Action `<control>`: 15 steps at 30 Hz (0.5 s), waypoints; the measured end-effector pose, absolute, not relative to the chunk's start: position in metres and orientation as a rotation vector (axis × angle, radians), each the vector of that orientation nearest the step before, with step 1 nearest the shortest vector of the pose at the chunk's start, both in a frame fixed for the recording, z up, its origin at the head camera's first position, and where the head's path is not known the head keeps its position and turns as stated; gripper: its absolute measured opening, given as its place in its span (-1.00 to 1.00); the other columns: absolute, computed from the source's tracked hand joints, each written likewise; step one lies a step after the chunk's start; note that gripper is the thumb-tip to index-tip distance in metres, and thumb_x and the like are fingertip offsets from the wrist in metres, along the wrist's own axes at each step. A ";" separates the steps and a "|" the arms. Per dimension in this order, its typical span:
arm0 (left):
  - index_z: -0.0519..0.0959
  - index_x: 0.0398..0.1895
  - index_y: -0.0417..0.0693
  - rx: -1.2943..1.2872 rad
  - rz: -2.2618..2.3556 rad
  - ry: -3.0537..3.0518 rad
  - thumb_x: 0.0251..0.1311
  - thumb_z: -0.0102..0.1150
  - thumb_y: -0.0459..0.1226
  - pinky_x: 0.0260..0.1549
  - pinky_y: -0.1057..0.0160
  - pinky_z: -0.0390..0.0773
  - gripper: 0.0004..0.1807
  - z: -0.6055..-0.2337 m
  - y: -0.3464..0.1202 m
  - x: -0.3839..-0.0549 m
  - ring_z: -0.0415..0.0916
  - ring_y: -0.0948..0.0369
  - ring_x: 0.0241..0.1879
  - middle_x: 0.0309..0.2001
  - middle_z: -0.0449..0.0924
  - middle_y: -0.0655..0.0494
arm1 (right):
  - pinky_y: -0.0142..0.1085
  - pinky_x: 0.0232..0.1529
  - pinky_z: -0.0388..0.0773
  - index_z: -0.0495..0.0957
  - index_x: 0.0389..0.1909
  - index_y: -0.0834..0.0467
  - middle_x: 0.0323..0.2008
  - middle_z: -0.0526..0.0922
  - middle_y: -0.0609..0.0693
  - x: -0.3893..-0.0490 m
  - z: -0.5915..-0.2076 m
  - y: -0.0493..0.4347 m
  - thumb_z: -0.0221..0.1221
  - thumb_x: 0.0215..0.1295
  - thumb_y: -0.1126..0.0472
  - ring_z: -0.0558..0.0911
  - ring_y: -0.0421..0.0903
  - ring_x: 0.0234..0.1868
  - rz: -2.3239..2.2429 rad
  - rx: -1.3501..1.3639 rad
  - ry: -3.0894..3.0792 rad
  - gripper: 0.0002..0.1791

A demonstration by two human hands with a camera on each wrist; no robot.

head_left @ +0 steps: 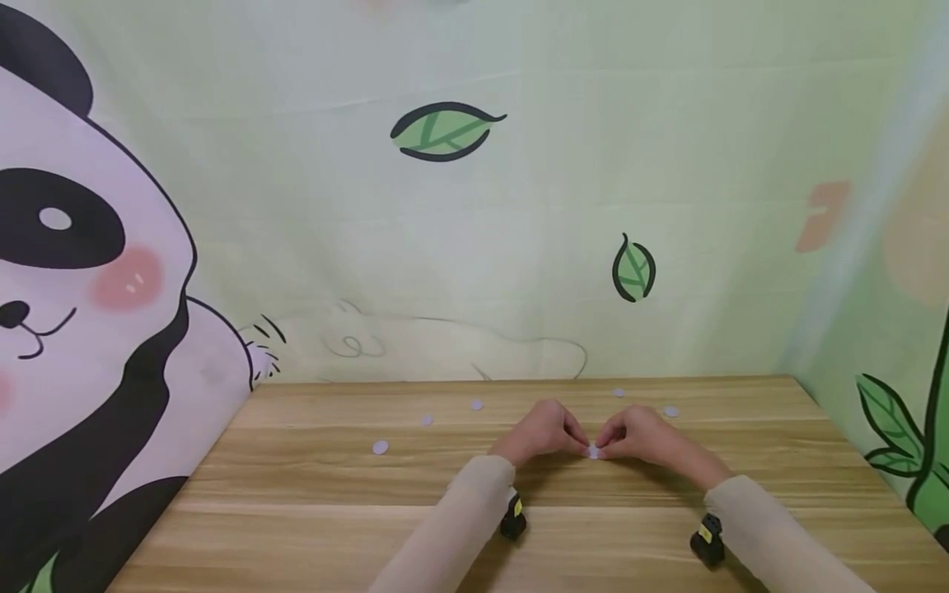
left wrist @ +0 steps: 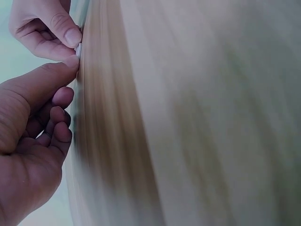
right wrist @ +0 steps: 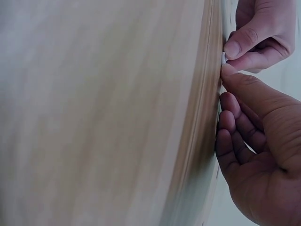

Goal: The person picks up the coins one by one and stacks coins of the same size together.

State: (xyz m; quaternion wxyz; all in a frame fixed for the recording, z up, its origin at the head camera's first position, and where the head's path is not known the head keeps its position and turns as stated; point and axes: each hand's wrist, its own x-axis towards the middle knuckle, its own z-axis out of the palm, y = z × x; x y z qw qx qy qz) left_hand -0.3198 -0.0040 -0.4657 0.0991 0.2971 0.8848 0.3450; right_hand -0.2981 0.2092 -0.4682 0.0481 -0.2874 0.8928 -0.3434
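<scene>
The fingers of both hands meet over one small white disc: the left hand [head_left: 547,430] pinches one side of the disc [head_left: 594,451] between thumb and forefinger, and the right hand [head_left: 642,432] pinches the opposite side the same way. The other fingers curl in loosely behind each pinch. I see the disc almost edge-on from beside each wrist, right down by the bench [head_left: 311,535], though I can't tell whether it touches the wood.

Left of that disc and about level with it lies a second disc [head_left: 381,447]; a third [head_left: 427,420] and a fourth [head_left: 477,405] sit left of it and farther back. Behind it and slightly right is a fifth [head_left: 619,393], and a sixth [head_left: 670,411] lies farther to its right, also behind.

On the near side of the pinched disc, a beige left sleeve [head_left: 455,523] and a beige right sleeve [head_left: 778,531] reach in, each with a small black device [head_left: 513,517] at the wrist. Beyond the disc hangs a pale green backdrop [head_left: 519,214], with a big panda [head_left: 148,198] well to its left and two leaves [head_left: 448,132] printed above it.
</scene>
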 end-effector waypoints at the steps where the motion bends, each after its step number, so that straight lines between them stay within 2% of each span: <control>1: 0.82 -0.44 -0.07 0.883 1.013 2.622 0.05 0.56 -0.30 -0.37 0.52 0.48 -0.94 -0.465 -0.005 -0.319 0.48 0.52 -0.45 -0.46 0.77 0.23 | -0.42 -0.33 0.54 0.76 -0.38 0.17 -0.42 0.75 -0.12 -0.298 -0.468 0.208 0.46 0.17 0.22 0.55 -0.36 -0.40 -1.046 -0.879 2.722 -0.90; 15: 0.82 -0.46 -0.10 0.896 1.019 2.629 0.06 0.55 -0.32 -0.34 0.53 0.45 -0.95 -0.465 -0.019 -0.315 0.44 0.56 -0.46 -0.47 0.77 0.19 | -0.43 -0.34 0.53 0.77 -0.37 0.19 -0.42 0.75 -0.12 -0.297 -0.467 0.195 0.45 0.18 0.24 0.55 -0.36 -0.40 -1.057 -0.921 2.693 -0.91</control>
